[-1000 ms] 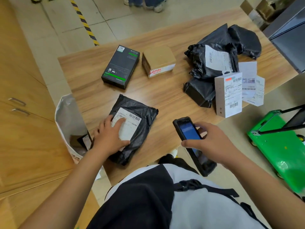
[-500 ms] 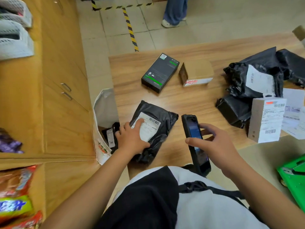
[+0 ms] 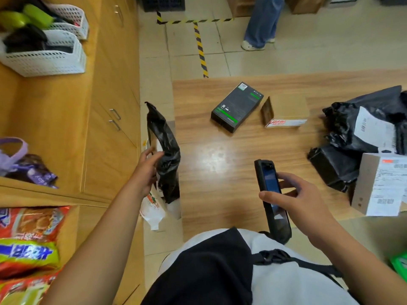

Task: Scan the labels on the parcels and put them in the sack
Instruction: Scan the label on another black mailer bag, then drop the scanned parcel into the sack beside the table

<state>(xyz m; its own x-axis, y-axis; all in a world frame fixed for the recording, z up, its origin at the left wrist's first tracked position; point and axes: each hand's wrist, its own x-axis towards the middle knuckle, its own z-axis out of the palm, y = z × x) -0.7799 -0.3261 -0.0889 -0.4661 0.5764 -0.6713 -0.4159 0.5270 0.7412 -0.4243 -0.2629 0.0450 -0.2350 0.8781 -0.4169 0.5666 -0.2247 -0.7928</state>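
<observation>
My left hand point(image 3: 147, 168) grips a black plastic parcel point(image 3: 164, 148) held on edge beside the table's left side, over the white sack point(image 3: 152, 208) on the floor; the sack is mostly hidden behind the parcel and my hand. My right hand point(image 3: 290, 197) holds a black handheld scanner point(image 3: 271, 194), screen up, over the table's near edge. On the wooden table point(image 3: 220, 164) lie a black box with green print point(image 3: 237, 106), a brown cardboard box point(image 3: 286, 111), a heap of black bagged parcels point(image 3: 361, 133) and a grey labelled box point(image 3: 378, 186).
Wooden cabinets point(image 3: 110, 119) stand close on the left, with white baskets point(image 3: 46, 56) and snack packets point(image 3: 28, 243) on their tops. A person's legs point(image 3: 262, 23) stand on the tiled floor beyond the table. Yellow-black tape point(image 3: 200, 47) marks the floor.
My left hand has lifted the black parcel off the table and swung it left, on edge, over the sack. The view has turned left. The scanner has stayed in my right hand.
</observation>
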